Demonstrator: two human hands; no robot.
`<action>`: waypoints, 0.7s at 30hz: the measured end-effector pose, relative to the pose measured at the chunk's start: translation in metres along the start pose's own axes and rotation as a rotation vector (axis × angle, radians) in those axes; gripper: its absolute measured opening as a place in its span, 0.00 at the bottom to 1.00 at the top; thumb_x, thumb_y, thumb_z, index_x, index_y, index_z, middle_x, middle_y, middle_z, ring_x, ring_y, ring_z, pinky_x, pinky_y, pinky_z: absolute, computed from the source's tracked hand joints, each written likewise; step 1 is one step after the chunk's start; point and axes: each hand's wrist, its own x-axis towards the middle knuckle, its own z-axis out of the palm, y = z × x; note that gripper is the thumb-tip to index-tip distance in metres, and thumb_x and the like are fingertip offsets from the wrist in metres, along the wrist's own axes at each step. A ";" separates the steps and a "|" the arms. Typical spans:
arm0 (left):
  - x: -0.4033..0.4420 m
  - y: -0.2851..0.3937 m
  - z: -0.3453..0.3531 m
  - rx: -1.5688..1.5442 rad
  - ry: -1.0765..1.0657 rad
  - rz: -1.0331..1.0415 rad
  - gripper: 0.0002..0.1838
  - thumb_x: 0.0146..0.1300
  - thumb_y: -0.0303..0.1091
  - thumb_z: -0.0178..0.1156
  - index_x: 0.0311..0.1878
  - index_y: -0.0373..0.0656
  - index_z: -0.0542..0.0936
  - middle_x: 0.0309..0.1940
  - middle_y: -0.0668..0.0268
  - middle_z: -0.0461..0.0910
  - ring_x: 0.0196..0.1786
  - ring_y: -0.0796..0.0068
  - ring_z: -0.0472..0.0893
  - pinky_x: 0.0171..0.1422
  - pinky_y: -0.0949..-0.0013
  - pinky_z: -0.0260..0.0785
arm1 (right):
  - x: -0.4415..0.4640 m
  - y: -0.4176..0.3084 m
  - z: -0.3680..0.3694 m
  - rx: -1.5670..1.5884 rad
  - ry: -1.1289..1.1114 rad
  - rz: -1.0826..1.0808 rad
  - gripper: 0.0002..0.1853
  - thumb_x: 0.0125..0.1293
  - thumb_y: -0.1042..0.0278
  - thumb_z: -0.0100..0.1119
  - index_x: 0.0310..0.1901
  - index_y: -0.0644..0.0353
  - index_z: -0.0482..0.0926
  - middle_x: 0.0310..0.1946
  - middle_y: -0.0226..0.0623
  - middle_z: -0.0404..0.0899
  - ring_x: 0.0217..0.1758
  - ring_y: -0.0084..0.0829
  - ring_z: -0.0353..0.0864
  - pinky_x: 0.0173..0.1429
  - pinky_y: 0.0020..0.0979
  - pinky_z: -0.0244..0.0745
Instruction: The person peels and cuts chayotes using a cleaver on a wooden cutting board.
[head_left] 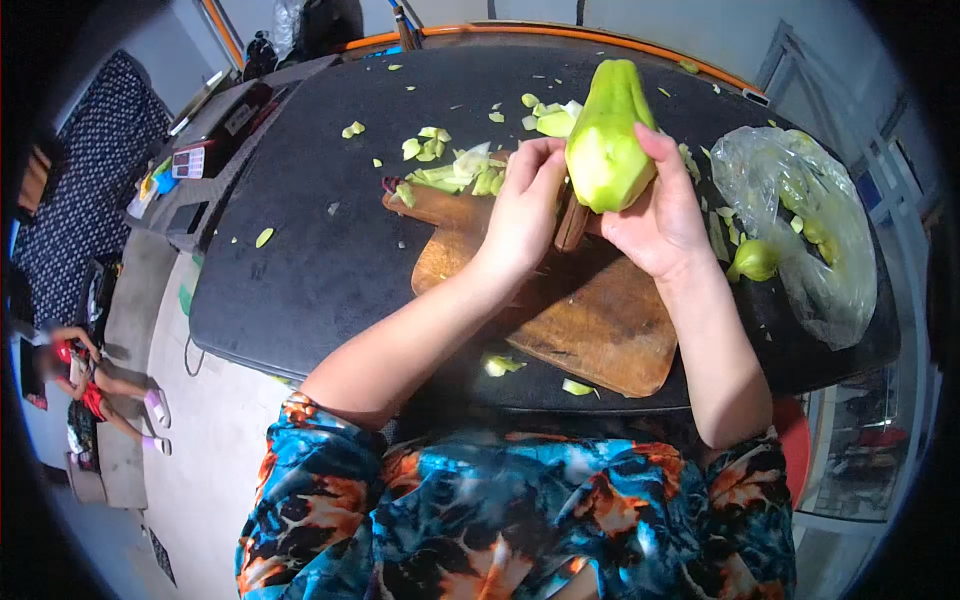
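Note:
A pale green, pear-shaped vegetable is held up over the wooden cutting board, its narrow end pointing away from me. Its lower part looks peeled and lighter. My right hand grips it from the right, thumb on its side and fingers underneath. At its left side is my left hand, fingers curled. A brown wooden handle shows just beside my left hand, below the vegetable; whether the fingers hold it is hidden. Green peelings lie behind the board's left end.
On the black table, a clear plastic bag with green vegetables lies at the right, a small green vegetable beside it. Scraps are scattered near the front edge. A person sits at the far left.

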 end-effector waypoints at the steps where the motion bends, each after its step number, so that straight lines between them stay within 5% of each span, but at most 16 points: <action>1: -0.001 -0.002 -0.007 0.032 -0.094 -0.043 0.18 0.70 0.38 0.49 0.54 0.34 0.71 0.46 0.60 0.76 0.50 0.72 0.75 0.58 0.69 0.65 | 0.000 0.002 -0.005 -0.010 0.019 0.040 0.29 0.60 0.50 0.62 0.59 0.56 0.69 0.53 0.36 0.75 0.57 0.33 0.74 0.61 0.47 0.68; 3: -0.005 0.005 -0.021 0.094 -0.278 -0.131 0.21 0.68 0.38 0.51 0.59 0.34 0.70 0.52 0.61 0.75 0.54 0.72 0.73 0.61 0.69 0.63 | -0.002 0.005 -0.010 -0.031 0.058 0.125 0.30 0.60 0.51 0.62 0.60 0.56 0.68 0.53 0.37 0.74 0.57 0.33 0.74 0.61 0.47 0.68; 4: -0.005 0.008 -0.024 0.151 -0.253 -0.118 0.17 0.68 0.36 0.51 0.54 0.33 0.71 0.44 0.59 0.78 0.48 0.71 0.77 0.56 0.71 0.67 | -0.004 0.004 -0.008 -0.058 0.043 0.163 0.30 0.59 0.52 0.62 0.60 0.56 0.68 0.53 0.37 0.74 0.58 0.33 0.74 0.61 0.48 0.69; 7: -0.005 0.018 -0.035 -0.106 -0.289 -0.463 0.20 0.67 0.37 0.52 0.55 0.32 0.71 0.46 0.57 0.79 0.48 0.71 0.78 0.55 0.70 0.68 | -0.013 0.001 0.004 -0.135 0.028 0.235 0.30 0.58 0.55 0.65 0.59 0.58 0.68 0.52 0.38 0.75 0.56 0.33 0.74 0.59 0.45 0.71; 11: -0.003 0.010 -0.041 -0.298 -0.215 -0.444 0.21 0.66 0.40 0.52 0.55 0.34 0.72 0.44 0.57 0.79 0.45 0.69 0.79 0.51 0.67 0.70 | -0.034 0.009 0.017 -0.201 0.079 0.110 0.28 0.55 0.64 0.67 0.57 0.62 0.70 0.49 0.37 0.75 0.51 0.31 0.77 0.55 0.37 0.75; 13: 0.003 0.013 -0.044 -0.434 -0.161 -0.426 0.21 0.66 0.41 0.52 0.54 0.34 0.73 0.43 0.57 0.79 0.43 0.69 0.79 0.49 0.66 0.71 | -0.046 0.009 0.012 -0.244 0.053 0.066 0.32 0.60 0.61 0.60 0.64 0.63 0.63 0.56 0.47 0.73 0.55 0.39 0.77 0.61 0.42 0.71; 16: 0.018 0.027 -0.060 -0.096 -0.101 -0.099 0.23 0.61 0.35 0.59 0.56 0.31 0.68 0.36 0.59 0.81 0.38 0.70 0.81 0.46 0.69 0.73 | -0.042 0.010 -0.010 -0.204 0.105 -0.033 0.33 0.61 0.58 0.62 0.64 0.64 0.63 0.55 0.51 0.73 0.54 0.40 0.78 0.58 0.40 0.73; 18: 0.012 0.040 -0.058 0.432 -0.073 0.258 0.27 0.56 0.27 0.63 0.58 0.33 0.65 0.36 0.59 0.82 0.39 0.72 0.82 0.44 0.73 0.73 | -0.029 -0.001 -0.023 -0.157 0.079 -0.011 0.33 0.66 0.46 0.52 0.63 0.63 0.64 0.55 0.53 0.73 0.53 0.40 0.78 0.55 0.41 0.75; 19: 0.005 0.055 -0.057 0.618 -0.106 0.288 0.29 0.56 0.25 0.63 0.60 0.36 0.63 0.41 0.62 0.79 0.45 0.76 0.79 0.51 0.72 0.70 | -0.024 -0.010 -0.031 -0.066 -0.012 0.030 0.33 0.68 0.42 0.47 0.63 0.62 0.65 0.55 0.53 0.73 0.54 0.40 0.77 0.55 0.42 0.75; 21: 0.000 0.053 -0.058 0.717 -0.117 0.560 0.27 0.55 0.25 0.62 0.58 0.37 0.63 0.43 0.62 0.77 0.48 0.76 0.77 0.54 0.71 0.69 | -0.016 -0.006 -0.043 0.087 0.053 0.053 0.32 0.69 0.38 0.40 0.62 0.57 0.67 0.55 0.48 0.75 0.53 0.42 0.78 0.54 0.42 0.75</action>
